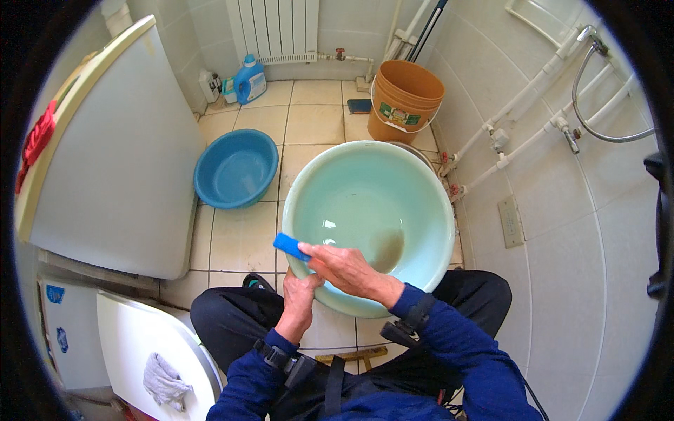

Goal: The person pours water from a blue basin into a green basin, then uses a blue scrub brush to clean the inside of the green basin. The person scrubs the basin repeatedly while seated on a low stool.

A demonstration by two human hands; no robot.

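Observation:
A large pale green basin (368, 173) stands in front of me between my knees. A dark brownish patch (388, 251) shows inside it on the right, near my right wrist. My right hand (342, 266) holds a small blue scrubbing pad or sponge (291, 246) at the basin's near-left rim; the fingers partly cover it. Something orange shows beneath those fingers, too hidden to name. Just below, my left hand (299, 297) grips the same stretch of rim from outside, with some fingers out of sight.
A blue basin (235, 168) sits on the tiled floor to the left. Behind the big basin stands an orange bucket (404, 100). Pipes and red valves (455, 190) line the right wall. A white toilet lid (142, 337) bearing a grey cloth (166, 380) is at lower left.

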